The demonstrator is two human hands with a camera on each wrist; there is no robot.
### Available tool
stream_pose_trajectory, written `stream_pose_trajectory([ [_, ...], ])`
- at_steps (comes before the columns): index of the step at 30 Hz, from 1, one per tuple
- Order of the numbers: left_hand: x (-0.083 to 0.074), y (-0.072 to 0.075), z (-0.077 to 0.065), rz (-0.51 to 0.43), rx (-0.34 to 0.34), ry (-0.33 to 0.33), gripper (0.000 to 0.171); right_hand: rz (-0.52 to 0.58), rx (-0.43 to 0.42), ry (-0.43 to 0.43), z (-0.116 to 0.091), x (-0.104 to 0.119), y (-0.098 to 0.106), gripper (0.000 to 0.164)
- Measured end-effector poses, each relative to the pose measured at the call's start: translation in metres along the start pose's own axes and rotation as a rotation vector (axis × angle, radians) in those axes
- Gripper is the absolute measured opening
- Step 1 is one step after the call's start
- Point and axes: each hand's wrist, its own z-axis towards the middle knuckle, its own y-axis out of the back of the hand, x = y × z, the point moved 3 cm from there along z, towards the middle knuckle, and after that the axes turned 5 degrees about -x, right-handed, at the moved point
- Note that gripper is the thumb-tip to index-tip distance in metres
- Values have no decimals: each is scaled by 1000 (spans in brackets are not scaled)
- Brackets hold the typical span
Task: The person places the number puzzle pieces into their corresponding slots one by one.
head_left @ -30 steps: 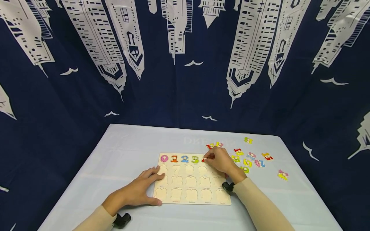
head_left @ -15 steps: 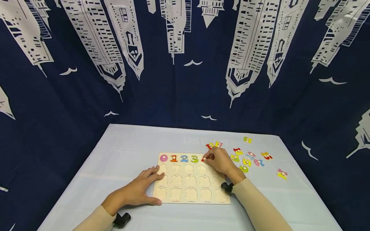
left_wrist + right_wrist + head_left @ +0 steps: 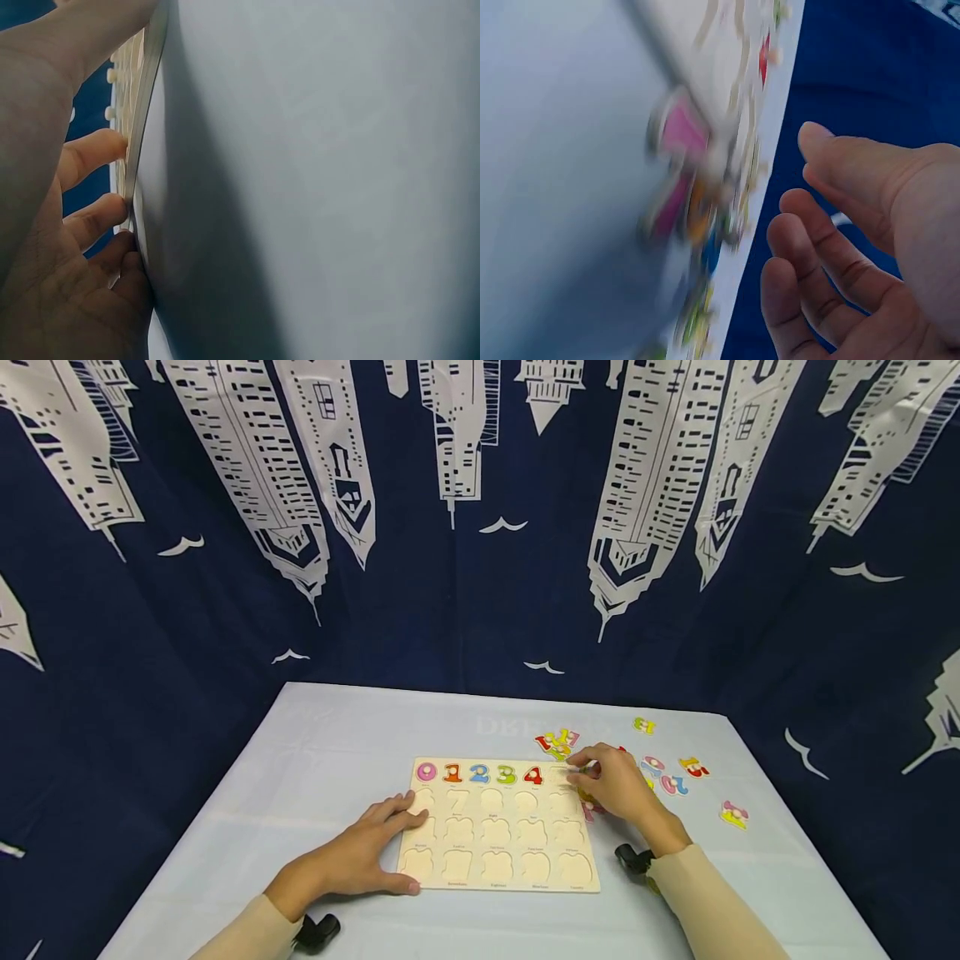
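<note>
A pale wooden number puzzle board [image 3: 517, 881] lies on the white table. Its top row holds a pink 0 [image 3: 426, 772], an orange 1 [image 3: 453, 772], a blue 2 [image 3: 479, 773], a green 3 [image 3: 507, 774] and a red 4 [image 3: 533, 775], each with a small knob. Bare recesses fill the lower rows. My left hand [image 3: 358, 853] rests at the board's left edge, fingers spread and thumb near the lower corner. Over the upper right corner hovers my right hand [image 3: 618, 787], its fingers loosely bent and nothing between them in the right wrist view.
Several loose number pieces lie right of and behind the board, among them a red and yellow one [image 3: 694, 767] and a pink and yellow one [image 3: 734, 815]. A pink piece [image 3: 682, 131] sits by the board's right edge. Behind the table hangs a dark blue cloth [image 3: 457, 602].
My right hand has let go of the red 4, now fully visible in the top row, and has moved right. The left hand stays in place.
</note>
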Motion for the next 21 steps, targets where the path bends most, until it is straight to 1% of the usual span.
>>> stream_pose_trajectory([
  [6, -1, 1, 0, 3, -3, -1, 114, -45, -24, -32, -13, -30, 26, 38],
  [10, -2, 2, 0, 3, -4, -5, 113, -71, -35, -79, -23, -54, 39, 52],
  [12, -2, 3, -1, 0, -5, -6, 113, -85, -41, -104, -27, -64, 44, 56],
  [16, -2, 3, -2, 4, -10, -10, 112, -104, -60, -132, -32, -81, 52, 57],
  [21, -1, 2, -2, 6, -16, -17, 112, -86, -74, -160, -34, -93, 55, 49],
])
